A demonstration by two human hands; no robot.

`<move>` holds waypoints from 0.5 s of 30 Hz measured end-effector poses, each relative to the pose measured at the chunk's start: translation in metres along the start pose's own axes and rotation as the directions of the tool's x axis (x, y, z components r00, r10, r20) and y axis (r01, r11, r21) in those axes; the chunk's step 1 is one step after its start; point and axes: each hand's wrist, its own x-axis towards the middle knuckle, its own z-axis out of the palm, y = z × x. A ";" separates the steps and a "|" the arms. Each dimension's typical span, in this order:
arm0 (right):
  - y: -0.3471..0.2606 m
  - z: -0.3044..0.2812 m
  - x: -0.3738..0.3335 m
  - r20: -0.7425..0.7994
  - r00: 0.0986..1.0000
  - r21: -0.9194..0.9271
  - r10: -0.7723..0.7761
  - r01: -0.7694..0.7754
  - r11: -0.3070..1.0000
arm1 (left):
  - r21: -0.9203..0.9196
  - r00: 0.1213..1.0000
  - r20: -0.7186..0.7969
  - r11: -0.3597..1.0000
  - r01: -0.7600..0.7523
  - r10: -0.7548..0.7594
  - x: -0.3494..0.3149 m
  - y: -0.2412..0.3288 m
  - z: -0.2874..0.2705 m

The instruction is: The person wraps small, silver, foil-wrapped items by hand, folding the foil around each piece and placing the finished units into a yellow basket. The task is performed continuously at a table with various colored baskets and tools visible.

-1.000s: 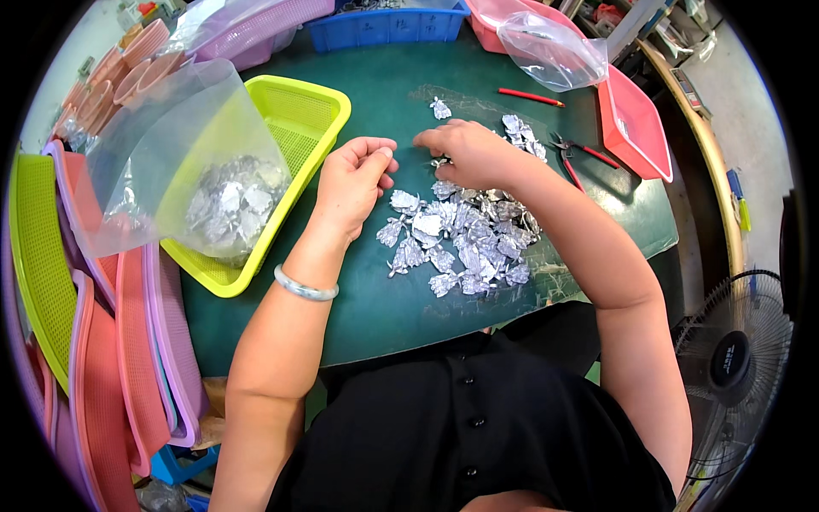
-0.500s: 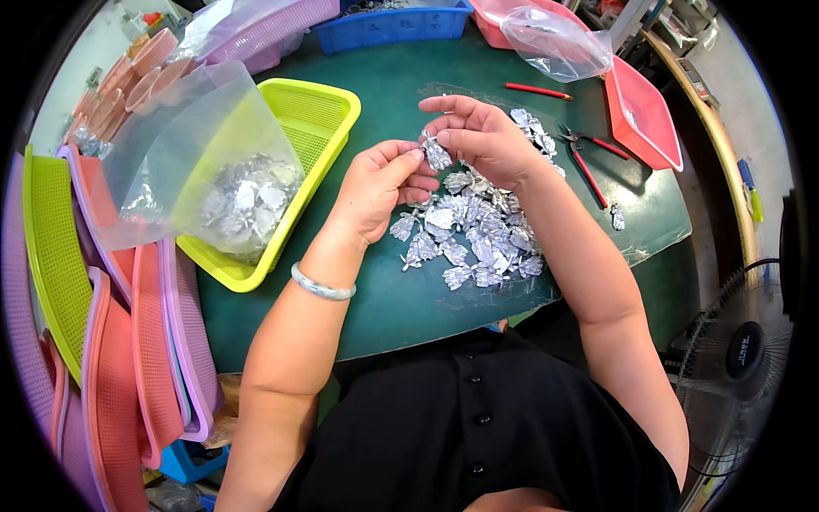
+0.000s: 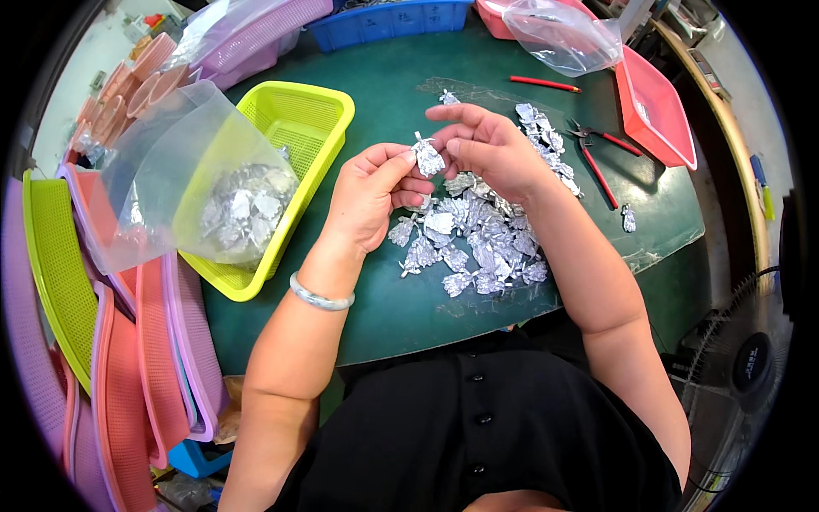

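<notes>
Between the thumb and fingers of my left hand (image 3: pixel 367 192) is a small silver metal casting (image 3: pixel 429 160), flat and ruffled, with a thin stem at its top. My right hand (image 3: pixel 495 152) hovers just to its right, fingers apart and curved, holding nothing I can see. Below both hands lies a loose pile of similar silver castings (image 3: pixel 490 239), running up along the right wrist. Left of my hands, a clear plastic bag (image 3: pixel 162 162) with more silver pieces in its bottom rests in a yellow-green basket (image 3: pixel 317 128).
Red-handled pliers (image 3: pixel 599 175), a red pen-like stick (image 3: pixel 544 84) and one stray casting (image 3: pixel 629 218) lie at right on the green table (image 3: pixel 392 85). A pink tray (image 3: pixel 661 128) and blue tray (image 3: pixel 384 30) stand beyond. Stacked baskets (image 3: pixel 111 367) crowd the left; a fan (image 3: pixel 742 367) stands right.
The casting in my left hand has turned and shows its broad face more. My right fingers have drawn slightly away from it. The whole view has shifted a little.
</notes>
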 end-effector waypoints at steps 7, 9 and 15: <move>-0.001 0.005 -0.007 0.008 1.000 -0.032 0.000 0.000 0.999 | -0.002 0.999 -0.048 1.000 -0.005 0.005 0.004 -0.004 -0.005; -0.002 0.006 -0.007 -0.003 1.000 -0.024 0.004 -0.004 1.000 | 0.003 0.999 -0.054 1.000 -0.007 0.007 0.004 -0.003 -0.005; -0.001 0.007 -0.007 -0.021 1.000 0.000 0.020 -0.020 1.000 | -0.005 0.998 -0.055 1.000 -0.004 0.003 0.003 -0.002 -0.002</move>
